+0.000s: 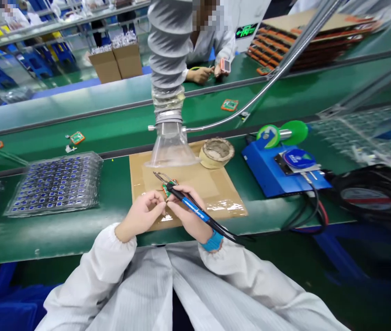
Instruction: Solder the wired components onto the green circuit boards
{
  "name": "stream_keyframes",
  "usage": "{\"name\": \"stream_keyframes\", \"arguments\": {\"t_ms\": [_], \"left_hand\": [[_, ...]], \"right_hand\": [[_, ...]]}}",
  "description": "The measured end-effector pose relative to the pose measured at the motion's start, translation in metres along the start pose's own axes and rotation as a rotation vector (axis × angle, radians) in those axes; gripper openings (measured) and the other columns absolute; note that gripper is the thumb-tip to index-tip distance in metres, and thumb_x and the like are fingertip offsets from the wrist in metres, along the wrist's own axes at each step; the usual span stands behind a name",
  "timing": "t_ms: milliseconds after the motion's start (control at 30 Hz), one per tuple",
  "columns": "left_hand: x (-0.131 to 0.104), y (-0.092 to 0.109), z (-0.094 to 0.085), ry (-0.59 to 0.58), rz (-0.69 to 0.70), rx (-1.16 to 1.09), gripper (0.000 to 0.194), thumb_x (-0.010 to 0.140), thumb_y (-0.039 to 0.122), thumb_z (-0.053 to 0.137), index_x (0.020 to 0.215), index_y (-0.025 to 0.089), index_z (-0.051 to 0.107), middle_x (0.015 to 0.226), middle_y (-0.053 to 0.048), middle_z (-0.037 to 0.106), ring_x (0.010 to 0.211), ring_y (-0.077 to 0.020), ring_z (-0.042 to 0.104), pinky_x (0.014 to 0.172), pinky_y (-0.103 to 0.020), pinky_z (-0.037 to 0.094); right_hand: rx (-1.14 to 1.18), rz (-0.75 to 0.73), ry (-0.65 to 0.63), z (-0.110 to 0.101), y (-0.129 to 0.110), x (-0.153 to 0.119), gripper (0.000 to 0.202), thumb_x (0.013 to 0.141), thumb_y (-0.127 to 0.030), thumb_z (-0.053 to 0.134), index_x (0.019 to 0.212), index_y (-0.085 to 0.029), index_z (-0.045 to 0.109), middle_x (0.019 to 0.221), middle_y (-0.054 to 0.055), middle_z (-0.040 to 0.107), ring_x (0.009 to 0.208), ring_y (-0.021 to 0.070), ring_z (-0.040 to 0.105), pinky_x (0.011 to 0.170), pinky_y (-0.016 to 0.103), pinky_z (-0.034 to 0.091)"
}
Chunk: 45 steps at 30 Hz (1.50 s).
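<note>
My right hand [192,214] has a blue and black soldering iron [193,209] resting in it, its metal tip end pointing up and left. A feed tube runs along the tip. The right thumb and fingertips also come together near the left hand. My left hand [143,214] is closed in a pinch; whatever sits between its fingertips is too small to name. Just beyond the fingertips lies a small green circuit board [168,187], partly covered by the iron and fingers. Beneath both hands is a brown cardboard mat [216,193] with a clear shiny covering.
A fume hood [171,147] hangs over the mat beside a round pot [216,152]. At right stands a blue solder feeder [271,170] with cables. Stacked clear trays [57,184] lie left. Boards [77,137] rest on the green belt; a co-worker's hands [205,73] are across it.
</note>
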<state>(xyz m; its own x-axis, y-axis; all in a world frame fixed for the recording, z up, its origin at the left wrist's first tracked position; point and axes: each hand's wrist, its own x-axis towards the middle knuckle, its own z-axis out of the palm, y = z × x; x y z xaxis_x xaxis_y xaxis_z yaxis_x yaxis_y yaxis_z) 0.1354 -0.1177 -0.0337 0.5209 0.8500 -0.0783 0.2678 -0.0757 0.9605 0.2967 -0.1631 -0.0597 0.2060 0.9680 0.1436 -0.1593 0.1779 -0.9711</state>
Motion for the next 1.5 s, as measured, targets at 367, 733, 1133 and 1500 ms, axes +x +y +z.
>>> {"name": "stream_keyframes", "arguments": {"t_ms": [367,733,1133,1500], "left_hand": [[0.010,-0.007,0.002,0.103,-0.030,-0.013,0.018,0.087,0.034,0.069,0.078,0.019,0.069,0.072,-0.003,0.075,0.069,-0.0165,0.070,0.071,-0.028,0.056],[0.032,-0.024,-0.005,0.212,0.068,0.357,0.014,0.085,0.020,0.068,0.071,0.021,0.068,0.091,-0.003,0.075,0.094,-0.0209,0.066,0.091,-0.038,0.049],[0.050,-0.041,-0.003,0.175,-0.046,0.641,0.018,0.084,0.017,0.071,0.067,0.021,0.069,0.089,-0.001,0.072,0.095,-0.0221,0.058,0.090,-0.041,0.040],[0.055,-0.037,-0.004,0.139,-0.085,0.602,0.018,0.084,0.018,0.073,0.066,0.022,0.071,0.088,0.001,0.072,0.093,-0.0212,0.058,0.090,-0.041,0.040]], "right_hand": [[-0.022,0.066,0.127,0.000,0.009,0.004,0.027,0.080,-0.026,0.075,0.103,-0.024,0.062,0.082,-0.001,0.073,0.076,0.0162,0.072,0.076,0.032,0.061],[-0.237,-0.018,0.195,-0.018,0.027,0.009,0.024,0.085,-0.028,0.075,0.108,-0.025,0.067,0.088,0.001,0.074,0.079,0.0168,0.072,0.079,0.032,0.060],[-0.398,-0.163,0.216,-0.066,0.039,-0.008,0.005,0.092,-0.026,0.068,0.096,-0.024,0.070,0.088,0.003,0.075,0.080,0.0187,0.074,0.071,0.030,0.061],[-0.537,-0.208,0.108,-0.060,0.028,-0.001,0.010,0.088,-0.020,0.069,0.096,-0.025,0.068,0.086,0.001,0.074,0.076,0.0169,0.072,0.069,0.028,0.057]]}}
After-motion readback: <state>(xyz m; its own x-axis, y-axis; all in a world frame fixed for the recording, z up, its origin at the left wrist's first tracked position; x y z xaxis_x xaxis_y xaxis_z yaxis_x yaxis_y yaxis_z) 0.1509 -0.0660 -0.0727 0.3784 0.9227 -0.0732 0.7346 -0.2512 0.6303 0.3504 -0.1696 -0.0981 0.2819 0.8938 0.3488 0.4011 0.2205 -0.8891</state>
